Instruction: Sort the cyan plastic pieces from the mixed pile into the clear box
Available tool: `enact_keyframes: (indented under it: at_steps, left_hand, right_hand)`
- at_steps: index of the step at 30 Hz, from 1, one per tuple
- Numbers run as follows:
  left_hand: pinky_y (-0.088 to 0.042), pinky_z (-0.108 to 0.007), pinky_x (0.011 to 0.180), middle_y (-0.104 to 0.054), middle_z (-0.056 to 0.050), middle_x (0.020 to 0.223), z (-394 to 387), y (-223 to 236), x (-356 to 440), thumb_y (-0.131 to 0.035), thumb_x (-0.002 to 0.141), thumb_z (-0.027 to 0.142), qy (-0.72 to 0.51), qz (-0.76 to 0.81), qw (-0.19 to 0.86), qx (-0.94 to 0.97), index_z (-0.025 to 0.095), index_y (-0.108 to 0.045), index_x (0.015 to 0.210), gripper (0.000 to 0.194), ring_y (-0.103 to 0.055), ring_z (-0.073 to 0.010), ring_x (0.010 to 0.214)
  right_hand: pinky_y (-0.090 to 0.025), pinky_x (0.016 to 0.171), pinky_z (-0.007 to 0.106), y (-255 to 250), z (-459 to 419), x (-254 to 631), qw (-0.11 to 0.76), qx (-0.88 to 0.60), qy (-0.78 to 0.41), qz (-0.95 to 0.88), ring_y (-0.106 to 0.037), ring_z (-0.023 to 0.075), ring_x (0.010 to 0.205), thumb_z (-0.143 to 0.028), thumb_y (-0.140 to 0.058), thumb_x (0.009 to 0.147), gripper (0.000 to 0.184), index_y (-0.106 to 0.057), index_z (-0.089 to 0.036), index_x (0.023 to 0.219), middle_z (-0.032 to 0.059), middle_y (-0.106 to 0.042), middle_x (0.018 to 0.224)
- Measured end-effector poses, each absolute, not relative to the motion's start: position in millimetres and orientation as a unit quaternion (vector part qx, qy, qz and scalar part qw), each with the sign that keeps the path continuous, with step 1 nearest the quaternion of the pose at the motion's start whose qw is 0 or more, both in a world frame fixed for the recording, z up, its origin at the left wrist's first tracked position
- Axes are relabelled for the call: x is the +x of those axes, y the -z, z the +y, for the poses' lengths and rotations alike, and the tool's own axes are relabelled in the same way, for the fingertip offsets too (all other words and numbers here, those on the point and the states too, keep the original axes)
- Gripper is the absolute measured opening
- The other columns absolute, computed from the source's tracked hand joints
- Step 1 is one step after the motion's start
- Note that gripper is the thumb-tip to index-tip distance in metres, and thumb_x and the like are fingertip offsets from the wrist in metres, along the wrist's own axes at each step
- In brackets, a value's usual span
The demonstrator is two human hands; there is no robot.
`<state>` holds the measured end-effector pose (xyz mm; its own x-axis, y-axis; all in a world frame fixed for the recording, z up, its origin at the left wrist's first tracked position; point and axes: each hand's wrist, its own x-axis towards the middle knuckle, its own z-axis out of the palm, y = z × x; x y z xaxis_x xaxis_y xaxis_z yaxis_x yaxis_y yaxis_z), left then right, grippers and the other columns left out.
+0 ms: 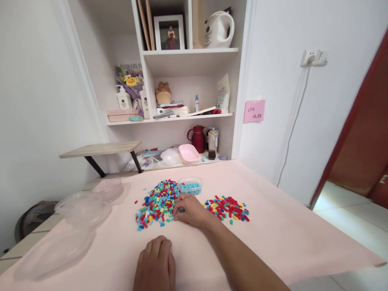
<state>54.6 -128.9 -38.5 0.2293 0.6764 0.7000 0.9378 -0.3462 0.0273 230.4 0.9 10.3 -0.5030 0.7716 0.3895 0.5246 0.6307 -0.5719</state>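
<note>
My right hand reaches to the right edge of a large pile of small, mixed-colour plastic building bricks. Its fingers and thumb curl together at the pile; what is between them is too small to make out. Just behind that hand stands a clear plastic container with light-blue bricks in it. A smaller spread of bricks, mostly red with some yellow, blue and green, lies to the right of my wrist. Nearer to me, my left hand rests on the pink tablecloth, fingers extended side by side, holding nothing.
Clear plastic containers or lids lie along the table's left side. Behind the pink tablecloth is a shelf unit with a pink tray, a red jug and bottles. A small wooden stand is at the back left.
</note>
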Motion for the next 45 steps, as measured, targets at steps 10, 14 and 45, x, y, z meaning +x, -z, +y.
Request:
enact_keyframes:
  at_steps: [10,14,45]
  left_hand:
    - [-0.045,-0.032,0.078,-0.068,-0.001,0.096,-131.6,39.0,59.6,-0.042,0.091,0.014,0.329,-0.542,0.213,-0.744,0.024,-0.060,0.095,0.021,-0.063,-0.0170,0.090]
    - [-0.046,-0.029,0.073,-0.068,0.000,0.095,-130.3,37.6,55.8,-0.045,0.089,0.016,0.317,-0.508,0.223,-0.769,0.025,-0.060,0.097,0.019,-0.064,-0.0156,0.087]
    - [-0.049,-0.029,0.071,-0.069,0.000,0.095,-128.8,35.5,52.0,-0.048,0.087,0.016,0.309,-0.493,0.248,-0.774,0.025,-0.060,0.098,0.019,-0.066,-0.0153,0.086]
  right_hand:
    - [-0.037,0.052,0.025,-16.6,29.9,251.5,0.630,-0.494,-0.294,-0.522,-0.046,0.0137,0.049,-0.045,-0.062,0.078,0.028,-0.070,-0.019,0.080,-0.0059,-0.047,0.051]
    - [-0.040,0.054,0.027,-12.7,39.6,261.1,0.651,-0.504,-0.278,-0.495,-0.052,0.0152,0.047,-0.048,-0.063,0.077,0.030,-0.069,-0.018,0.078,-0.0053,-0.051,0.048]
    - [-0.047,0.069,0.025,-8.8,16.9,251.3,0.291,-0.382,-0.252,-0.840,-0.057,0.0141,0.077,-0.006,-0.068,0.068,0.027,-0.077,-0.022,0.088,-0.0003,-0.062,0.082]
